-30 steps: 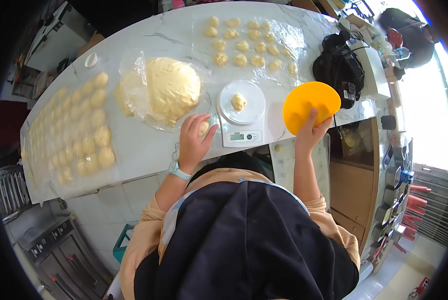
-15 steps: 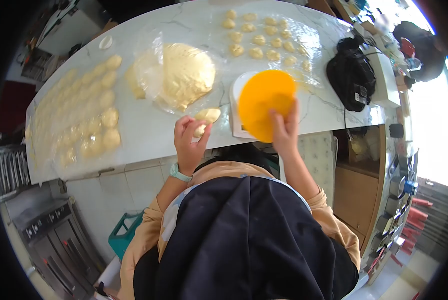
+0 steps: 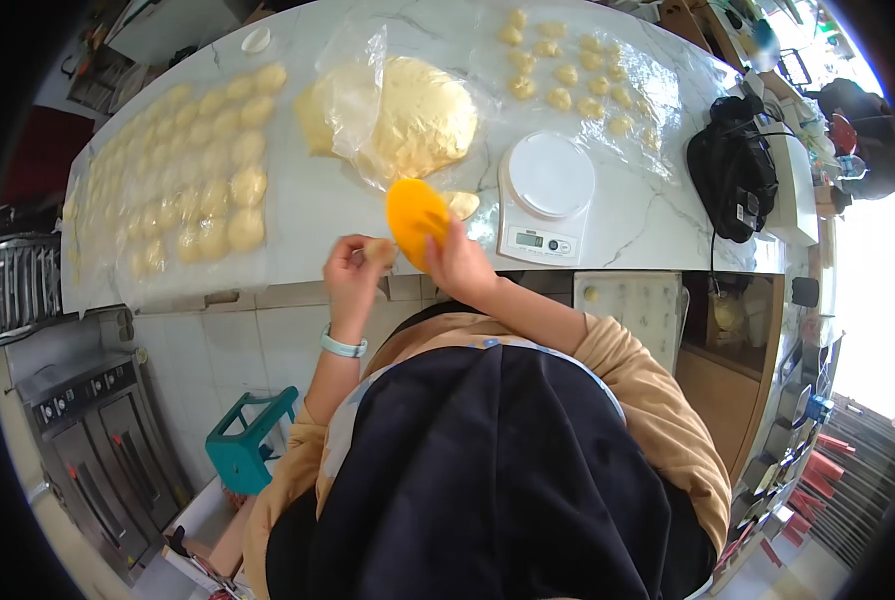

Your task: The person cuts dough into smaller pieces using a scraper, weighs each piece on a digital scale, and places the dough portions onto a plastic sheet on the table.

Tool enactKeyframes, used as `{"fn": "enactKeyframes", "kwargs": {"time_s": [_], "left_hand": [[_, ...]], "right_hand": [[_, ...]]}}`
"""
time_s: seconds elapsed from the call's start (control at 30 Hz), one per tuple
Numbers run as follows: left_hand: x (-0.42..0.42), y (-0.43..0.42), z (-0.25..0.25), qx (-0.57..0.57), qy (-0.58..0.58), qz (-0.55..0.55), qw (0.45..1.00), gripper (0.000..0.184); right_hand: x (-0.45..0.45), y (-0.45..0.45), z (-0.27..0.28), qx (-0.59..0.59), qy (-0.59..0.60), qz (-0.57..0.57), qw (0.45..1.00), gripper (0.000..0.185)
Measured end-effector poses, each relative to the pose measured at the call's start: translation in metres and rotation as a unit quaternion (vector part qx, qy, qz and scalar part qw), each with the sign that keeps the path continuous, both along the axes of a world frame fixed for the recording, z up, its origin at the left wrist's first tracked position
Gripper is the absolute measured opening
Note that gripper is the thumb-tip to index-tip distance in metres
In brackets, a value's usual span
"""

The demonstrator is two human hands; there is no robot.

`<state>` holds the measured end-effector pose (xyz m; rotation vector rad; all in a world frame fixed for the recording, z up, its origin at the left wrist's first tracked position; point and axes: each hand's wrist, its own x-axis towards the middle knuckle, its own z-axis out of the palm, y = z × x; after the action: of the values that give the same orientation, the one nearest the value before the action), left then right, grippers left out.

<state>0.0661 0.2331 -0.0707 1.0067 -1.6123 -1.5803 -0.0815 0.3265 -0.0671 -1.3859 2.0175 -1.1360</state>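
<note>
In my right hand (image 3: 460,265) I grip a rounded, flat orange dough scraper (image 3: 415,215), tilted. My left hand (image 3: 353,278) pinches a small piece of dough (image 3: 378,252) close to the scraper's lower left edge; whether they touch I cannot tell. Another cut piece of dough (image 3: 465,205) lies on the table just behind the scraper, partly hidden by it. Beyond it sits a large mass of dough (image 3: 428,115), partly under clear plastic. A white digital kitchen scale (image 3: 541,245) stands right of my right hand, with no dough on its round pan.
Rows of dough balls (image 3: 208,160) lie under plastic at the left. Several smaller dough pieces (image 3: 566,75) lie on plastic at the back right. A black bag (image 3: 733,170) rests at the table's right end. A teal stool (image 3: 248,440) stands below.
My right hand has brought the scraper left and down from over the scale, uncovering it. My left hand has moved slightly left with a small piece of dough, apart from the larger piece.
</note>
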Motion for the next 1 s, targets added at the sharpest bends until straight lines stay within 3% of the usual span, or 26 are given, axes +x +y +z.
{"fn": "enactKeyframes", "kwargs": {"time_s": [0.07,0.1,0.13,0.2,0.23,0.37,0.47,0.5,0.6,0.67,0.83,1.0], "left_hand": [[-0.010,-0.010,0.028,0.154,0.129,0.063,0.978,0.020],[-0.018,-0.016,0.035,0.127,0.096,0.023,0.987,0.027],[-0.031,-0.019,0.040,0.148,0.110,-0.010,0.983,0.028],[-0.069,-0.017,0.051,0.187,0.138,-0.082,0.969,0.031],[-0.091,-0.011,0.057,0.127,0.122,-0.143,0.974,0.034],[-0.168,0.007,0.040,-0.036,0.064,-0.286,0.955,0.047],[-0.187,0.009,0.039,-0.353,-0.058,-0.237,0.903,0.056],[-0.188,0.011,0.039,-0.404,0.017,-0.168,0.899,0.053],[-0.151,0.011,0.051,-0.326,-0.061,-0.170,0.928,0.046],[-0.115,0.005,0.031,-0.310,-0.082,-0.139,0.937,0.042],[-0.051,0.017,0.026,-0.462,-0.200,-0.102,0.858,0.031],[-0.057,0.019,0.026,-0.397,-0.111,-0.103,0.905,0.023]], "right_hand": [[-0.012,0.015,-0.019,-0.071,-0.003,-0.038,0.997,0.046],[-0.022,0.018,-0.005,-0.253,0.103,-0.043,0.961,0.045],[-0.032,0.024,0.005,-0.307,0.122,-0.083,0.940,0.046],[-0.054,0.047,0.016,-0.232,0.086,-0.216,0.945,0.044],[-0.061,0.054,0.031,-0.258,-0.029,-0.285,0.923,0.043],[-0.102,0.090,0.059,-0.298,0.006,-0.398,0.868,0.043],[-0.112,0.109,0.075,-0.298,0.035,-0.443,0.845,0.046],[-0.116,0.116,0.074,-0.304,0.044,-0.454,0.836,0.046],[-0.125,0.137,0.067,-0.301,0.061,-0.487,0.818,0.046],[-0.127,0.147,0.062,-0.293,0.055,-0.507,0.809,0.046],[-0.137,0.156,0.059,-0.300,0.044,-0.528,0.793,0.046],[-0.169,0.156,0.036,-0.282,-0.043,-0.473,0.834,0.040]]}}
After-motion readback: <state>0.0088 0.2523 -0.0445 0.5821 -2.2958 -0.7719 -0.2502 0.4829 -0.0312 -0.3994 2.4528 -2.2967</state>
